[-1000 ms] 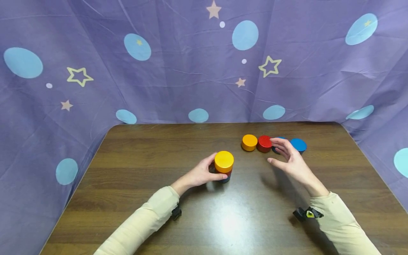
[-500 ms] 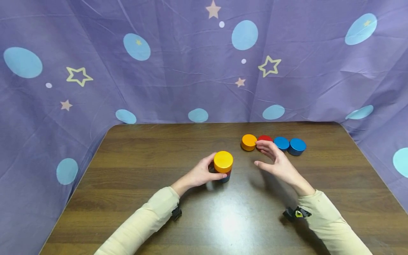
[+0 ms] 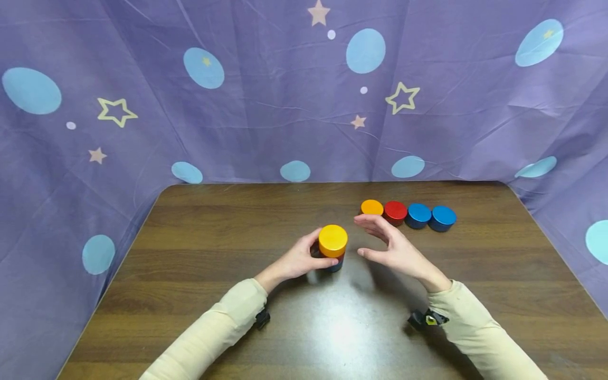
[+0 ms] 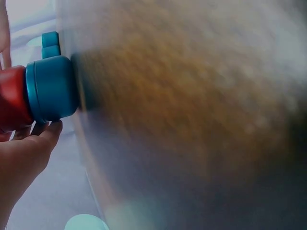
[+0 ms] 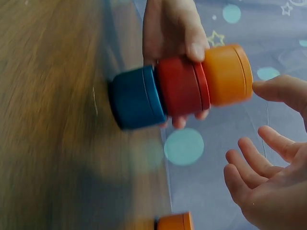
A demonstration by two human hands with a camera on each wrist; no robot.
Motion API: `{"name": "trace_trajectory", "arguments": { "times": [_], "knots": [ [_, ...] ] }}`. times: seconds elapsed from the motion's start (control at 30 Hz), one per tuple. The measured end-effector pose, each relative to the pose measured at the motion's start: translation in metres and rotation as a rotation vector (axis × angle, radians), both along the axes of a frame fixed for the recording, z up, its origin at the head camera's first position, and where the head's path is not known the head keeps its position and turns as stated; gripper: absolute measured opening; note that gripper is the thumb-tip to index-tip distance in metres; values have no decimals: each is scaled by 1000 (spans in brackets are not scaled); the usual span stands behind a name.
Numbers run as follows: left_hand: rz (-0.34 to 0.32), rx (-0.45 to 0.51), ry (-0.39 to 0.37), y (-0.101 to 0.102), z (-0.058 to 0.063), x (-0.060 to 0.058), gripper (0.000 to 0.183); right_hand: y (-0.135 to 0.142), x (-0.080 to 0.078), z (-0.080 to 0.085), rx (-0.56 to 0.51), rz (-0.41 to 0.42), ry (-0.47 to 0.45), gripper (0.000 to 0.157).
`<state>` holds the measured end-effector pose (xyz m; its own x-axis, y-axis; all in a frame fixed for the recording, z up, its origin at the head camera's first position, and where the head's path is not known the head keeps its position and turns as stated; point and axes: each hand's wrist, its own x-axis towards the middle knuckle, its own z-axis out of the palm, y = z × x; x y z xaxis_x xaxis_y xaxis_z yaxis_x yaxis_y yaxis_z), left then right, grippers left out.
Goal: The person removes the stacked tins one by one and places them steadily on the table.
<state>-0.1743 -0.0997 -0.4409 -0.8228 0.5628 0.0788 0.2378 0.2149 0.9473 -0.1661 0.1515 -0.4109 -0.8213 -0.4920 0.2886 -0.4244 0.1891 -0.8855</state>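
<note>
My left hand holds a stack of round lidded canisters near the middle of the table. An orange-yellow canister is on top, a red canister in the middle and a blue canister at the bottom. In the right wrist view, the left thumb lies across the red one near the orange one. Just right of the stack, my right hand is held above the table with thumb and fingers spread apart, nothing between them. Its fingers partly hide an orange canister behind them in the head view.
That orange canister begins a row at the back right, followed by a red canister and two blue canisters. They stand close together on the wooden table. Behind the table's far edge hangs a purple patterned cloth.
My right hand has moved left, from in front of the blue canisters past the red one toward the stack. The left hand and its stack have stayed in place.
</note>
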Motion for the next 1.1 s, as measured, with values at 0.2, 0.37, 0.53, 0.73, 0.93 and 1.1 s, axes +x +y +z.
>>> {"name": "trace_trajectory", "arguments": {
  "times": [0.2,0.37,0.53,0.73,0.93,1.1],
  "knots": [
    [-8,-11,2,-3,-2,-1,65,-23,-1,2,8,68,11,61],
    [-20,13,7,-3,-1,-1,61,-37,-1,-1,4,89,18,66],
    [-21,21,12,-4,-1,-1,58,-45,0,-4,-16,60,-2,63],
    [-11,25,14,-4,0,-1,59,-46,1,-3,-15,17,-12,60],
    [-26,45,19,-2,-2,-2,56,-43,1,-4,-23,-6,-19,60],
    [-19,24,13,-2,-3,-1,54,-37,2,-5,-45,-56,-47,59]
  ]
}}
